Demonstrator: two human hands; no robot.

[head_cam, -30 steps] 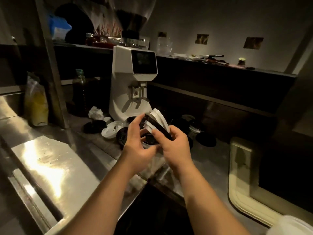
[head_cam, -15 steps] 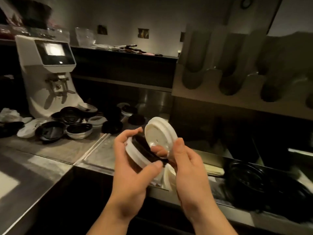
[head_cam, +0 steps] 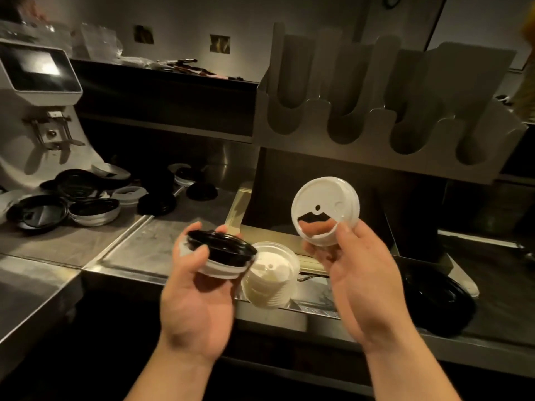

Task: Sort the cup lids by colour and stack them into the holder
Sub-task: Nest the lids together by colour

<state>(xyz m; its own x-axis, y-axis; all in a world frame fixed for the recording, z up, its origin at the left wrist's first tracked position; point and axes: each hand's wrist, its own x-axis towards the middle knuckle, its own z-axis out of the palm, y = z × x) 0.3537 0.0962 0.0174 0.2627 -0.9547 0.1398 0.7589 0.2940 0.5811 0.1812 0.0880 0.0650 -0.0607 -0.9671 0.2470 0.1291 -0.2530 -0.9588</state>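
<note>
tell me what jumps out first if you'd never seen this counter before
Centre frame, the right hand lifts a single white lid toward the slotted grey holder behind it. Beside it, the left hand has a grip on a black lid sitting on a white one. Far left, a jumble of black and white lids lies loose on the steel counter, below a white machine.

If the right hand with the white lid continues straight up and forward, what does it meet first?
Probably the grey lid holder: the right hand holds the white lid just below its slots, which look empty. Depth is unclear, so the gap cannot be judged.
</note>
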